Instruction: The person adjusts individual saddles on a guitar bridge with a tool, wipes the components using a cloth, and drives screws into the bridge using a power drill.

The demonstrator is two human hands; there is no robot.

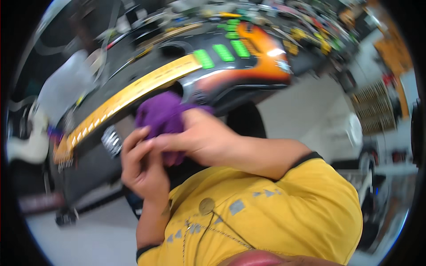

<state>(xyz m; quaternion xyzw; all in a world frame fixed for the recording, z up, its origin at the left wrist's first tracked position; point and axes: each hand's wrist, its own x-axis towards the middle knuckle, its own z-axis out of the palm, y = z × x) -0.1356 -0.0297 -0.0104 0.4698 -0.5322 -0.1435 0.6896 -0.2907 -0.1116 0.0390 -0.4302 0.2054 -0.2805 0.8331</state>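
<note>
A bunched purple cloth (157, 113) is gripped in my right hand (199, 137), in front of the guitar's neck. My left hand (144, 168) is curled at the cloth's lower left, its fingertips meeting my right thumb; what they hold is hidden and blurred. Beyond both hands lies an electric guitar with a long pale-yellow neck (124, 93) and a glossy orange-to-black body (262, 68). Bright green strips (224, 53) sit on the body and by the neck's end. A shiny silver object (111, 141) lies below the neck, left of my hands.
The dark workbench (88, 177) holds scattered tools (306, 40) along the back. A translucent plastic sheet or bag (66, 84) is at left, near a white guitar-like body (33, 142). A white bucket (350, 131) and wooden racks (372, 106) stand at right.
</note>
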